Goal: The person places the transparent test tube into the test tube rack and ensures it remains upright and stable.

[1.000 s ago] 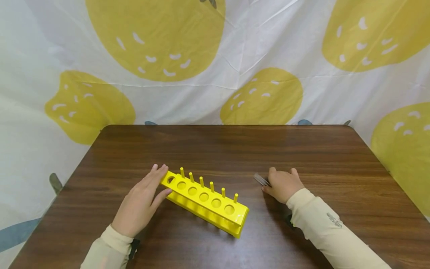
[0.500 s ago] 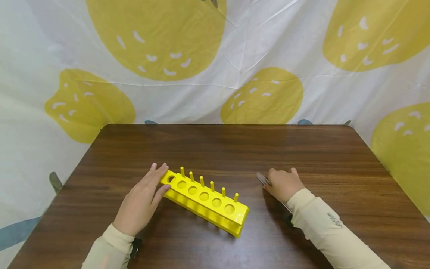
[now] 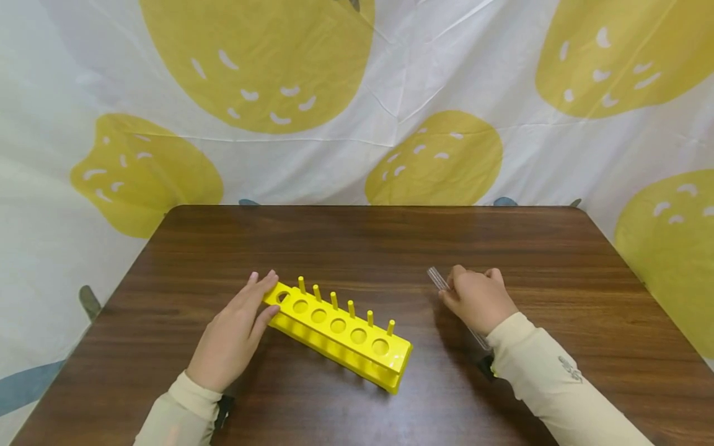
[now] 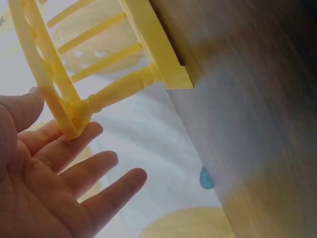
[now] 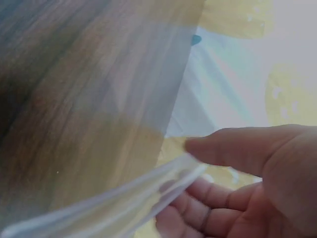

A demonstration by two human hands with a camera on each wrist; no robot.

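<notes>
A yellow test tube rack [image 3: 328, 321] stands aslant on the table, with a row of holes and several upright pegs along its far side. My left hand [image 3: 227, 342] holds the rack's left end, thumb on the near side and fingers behind; in the left wrist view that end of the rack [image 4: 171, 64] lies between thumb and fingers, the other fingers spread. To the right, my right hand [image 3: 478, 301] grips a clear test tube [image 3: 438, 279] between thumb and fingers. One end sticks out past the fingertips and the other runs back under the wrist. The tube [image 5: 99, 206] is blurred in the right wrist view.
The brown wood-grain table [image 3: 357, 241] ends at a far edge against a white curtain [image 3: 329, 167] printed with yellow lemons. Bare table lies between the rack and my right hand.
My right hand has risen slightly with the test tube, and more of the tube's far end shows. My left hand and the rack have hardly moved.
</notes>
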